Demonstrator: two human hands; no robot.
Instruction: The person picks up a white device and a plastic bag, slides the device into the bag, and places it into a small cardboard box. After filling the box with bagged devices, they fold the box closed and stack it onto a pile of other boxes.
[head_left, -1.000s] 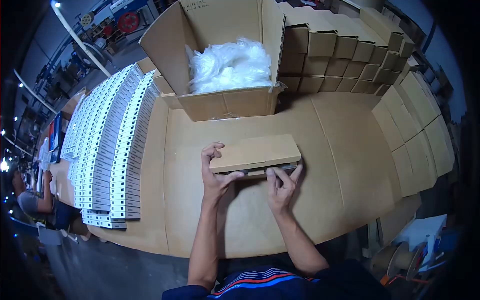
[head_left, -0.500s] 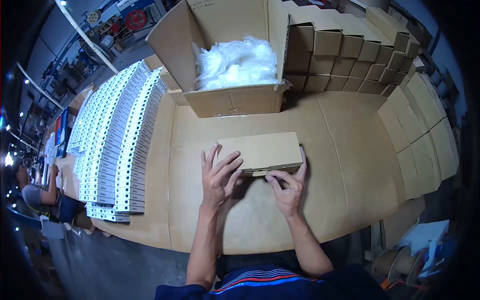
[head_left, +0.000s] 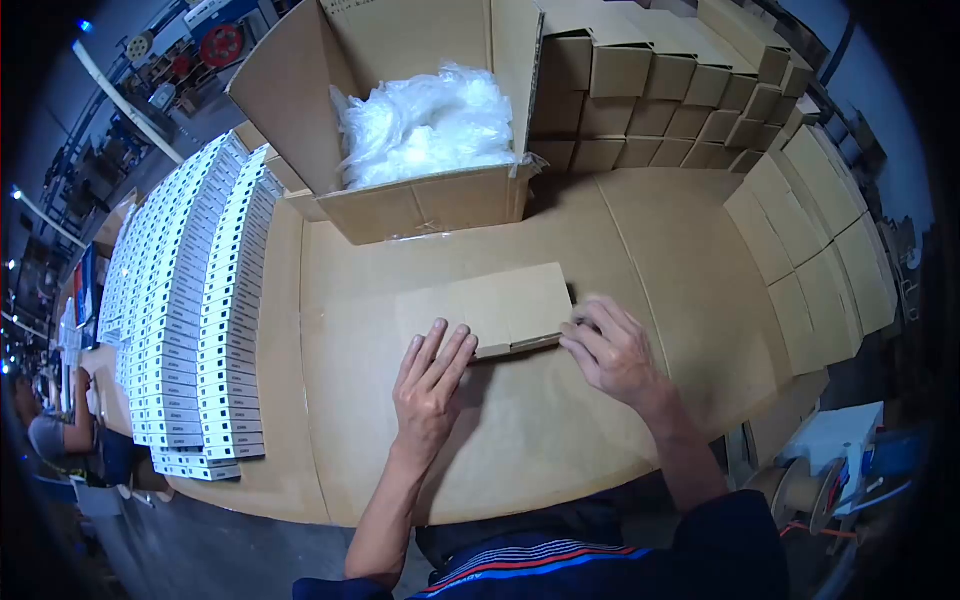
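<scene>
A flat brown cardboard box [head_left: 495, 305] lies on the cardboard-covered table [head_left: 620, 250] in front of me. My left hand [head_left: 428, 385] rests flat with its fingers spread, the fingertips pressing on the box's near left part. My right hand [head_left: 612, 350] is at the box's right end, fingers curled against its near right corner. Neither hand lifts the box off the table.
A large open carton [head_left: 400, 190] with clear plastic bags [head_left: 425, 120] stands behind the box. Rows of small white boxes [head_left: 195, 300] cover the left side. Stacked brown boxes [head_left: 690, 90] line the back and the right edge [head_left: 810, 240]. Another person [head_left: 55, 435] sits far left.
The box went from being held up by both hands to lying flat on the table. My left hand flattened onto it and my right hand moved to its right end.
</scene>
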